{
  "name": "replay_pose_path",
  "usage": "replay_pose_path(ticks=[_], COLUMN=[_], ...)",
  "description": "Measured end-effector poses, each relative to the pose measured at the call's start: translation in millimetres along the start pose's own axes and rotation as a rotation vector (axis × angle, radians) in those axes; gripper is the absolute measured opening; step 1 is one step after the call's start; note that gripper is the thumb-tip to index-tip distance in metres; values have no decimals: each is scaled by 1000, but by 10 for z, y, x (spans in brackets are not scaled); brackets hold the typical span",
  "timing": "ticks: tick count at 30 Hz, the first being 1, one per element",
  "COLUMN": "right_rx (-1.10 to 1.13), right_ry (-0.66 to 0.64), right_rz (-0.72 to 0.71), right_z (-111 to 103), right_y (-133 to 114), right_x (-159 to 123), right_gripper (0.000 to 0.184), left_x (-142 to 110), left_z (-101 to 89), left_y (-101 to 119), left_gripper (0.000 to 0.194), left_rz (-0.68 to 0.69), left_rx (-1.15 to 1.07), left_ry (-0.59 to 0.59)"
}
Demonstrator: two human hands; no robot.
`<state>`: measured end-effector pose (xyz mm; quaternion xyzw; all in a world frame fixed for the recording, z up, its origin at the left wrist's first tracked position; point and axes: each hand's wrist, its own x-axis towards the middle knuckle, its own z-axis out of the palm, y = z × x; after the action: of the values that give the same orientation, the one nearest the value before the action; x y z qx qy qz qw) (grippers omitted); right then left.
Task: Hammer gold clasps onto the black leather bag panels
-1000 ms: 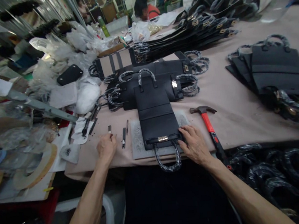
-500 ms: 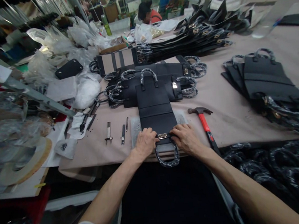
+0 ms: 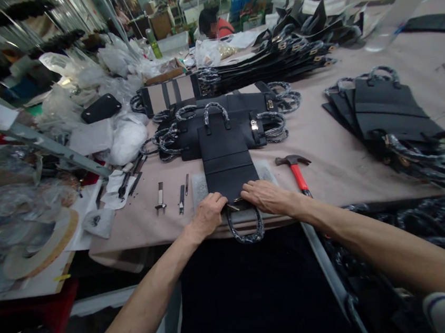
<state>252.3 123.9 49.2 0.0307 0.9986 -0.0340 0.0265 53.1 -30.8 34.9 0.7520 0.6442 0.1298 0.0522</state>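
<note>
A flat black handbag panel (image 3: 228,166) lies lengthwise in front of me, with one plastic-wrapped handle at its far end and another handle (image 3: 247,232) hanging over the table edge. My left hand (image 3: 210,210) grips its near left edge, fingers curled. From the other side, my right hand (image 3: 263,195) closes on the near right edge, its fingers bent over the top. Between the hands a bit of gold metal clasp shows, mostly hidden. Part of a pale translucent board (image 3: 199,187) sticks out beneath the panel.
A red-handled claw hammer (image 3: 297,172) lies to the right, and small metal punches (image 3: 182,198) to the left. More bag panels (image 3: 390,101) are stacked at right and behind. Clear plastic bags (image 3: 124,139) crowd the left. A person (image 3: 215,24) sits far back.
My right hand has shifted left over the panel's near edge. The clasp, plainly visible before, is now largely covered and turned. The view has shifted slightly.
</note>
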Motion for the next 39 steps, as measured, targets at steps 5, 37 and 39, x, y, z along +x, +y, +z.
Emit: replay_pose_path(ticks=[5, 37, 39], right_rx=[301, 464, 459], right_ry=[166, 746, 749], right_rz=[-33, 297, 299], right_z=[120, 696, 698], right_y=[131, -256, -258], right_x=[-195, -234, -232], right_gripper=[29, 10, 10], left_x=[-137, -338, -285], left_z=[144, -409, -407], left_y=[-242, -1031, -1076], left_gripper=[41, 24, 29], left_rz=[166, -1122, -1109], left_rx=[-256, -120, -152], left_ry=[162, 11, -78])
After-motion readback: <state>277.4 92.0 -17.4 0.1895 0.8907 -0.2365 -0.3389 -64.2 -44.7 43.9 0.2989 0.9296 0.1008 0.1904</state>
